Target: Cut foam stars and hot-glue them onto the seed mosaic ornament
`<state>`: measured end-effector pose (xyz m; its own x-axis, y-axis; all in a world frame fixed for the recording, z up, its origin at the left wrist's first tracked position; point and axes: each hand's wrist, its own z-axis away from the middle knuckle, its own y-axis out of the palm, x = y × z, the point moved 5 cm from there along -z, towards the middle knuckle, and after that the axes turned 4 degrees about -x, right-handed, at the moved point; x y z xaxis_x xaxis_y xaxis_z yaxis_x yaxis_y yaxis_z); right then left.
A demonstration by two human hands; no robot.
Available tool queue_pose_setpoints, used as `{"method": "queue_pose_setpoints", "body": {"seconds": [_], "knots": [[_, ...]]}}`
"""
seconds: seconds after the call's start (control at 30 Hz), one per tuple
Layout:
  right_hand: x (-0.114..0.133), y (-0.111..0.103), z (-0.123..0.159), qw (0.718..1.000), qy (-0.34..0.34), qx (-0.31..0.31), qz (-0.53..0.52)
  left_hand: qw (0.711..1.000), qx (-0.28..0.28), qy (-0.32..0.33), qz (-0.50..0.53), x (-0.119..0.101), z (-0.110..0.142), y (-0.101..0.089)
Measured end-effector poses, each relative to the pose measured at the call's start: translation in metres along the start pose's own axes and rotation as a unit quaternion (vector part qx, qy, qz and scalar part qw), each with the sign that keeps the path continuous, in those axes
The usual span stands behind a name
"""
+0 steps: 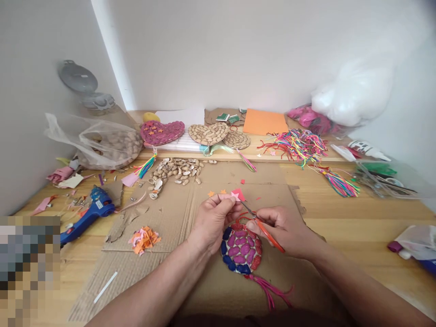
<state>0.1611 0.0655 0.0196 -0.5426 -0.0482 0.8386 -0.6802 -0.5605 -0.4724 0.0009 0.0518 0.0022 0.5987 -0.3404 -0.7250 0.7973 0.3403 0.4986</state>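
My left hand [218,215] pinches a pink paper star [235,195] together with a piece of red paper [240,194]. Orange-handled scissors [270,236] are in my right hand [284,227], their blades pointing at the paper. Below both hands lies a round peanut-shell ornament [241,249], magenta in the middle with a blue and red border and a pink tassel [270,290]. Two small orange stars [217,192] rest on the cardboard just beyond my left hand. Part of the ornament's top is hidden by my hands.
A cardboard sheet [163,263] covers the middle of the wooden table. On it are paper scraps [145,239] and peanut shells [177,170]. A blue glue gun [90,211] lies at left. Heart-shaped ornaments [163,132], orange paper [265,121] and colourful tassels [299,145] stand behind.
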Motion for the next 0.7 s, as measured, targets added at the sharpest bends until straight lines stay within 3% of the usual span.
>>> {"method": "queue_pose_setpoints", "body": {"seconds": [0.47,0.7], "knots": [[-0.007,0.008,-0.001,0.999,0.031,-0.018,-0.011,1.0,0.005,0.004,0.006,0.0,0.0,-0.002],[0.001,0.015,-0.003,0.994,0.028,-0.012,-0.102,0.999,0.012,-0.02,0.037,0.004,-0.001,-0.003]]}}
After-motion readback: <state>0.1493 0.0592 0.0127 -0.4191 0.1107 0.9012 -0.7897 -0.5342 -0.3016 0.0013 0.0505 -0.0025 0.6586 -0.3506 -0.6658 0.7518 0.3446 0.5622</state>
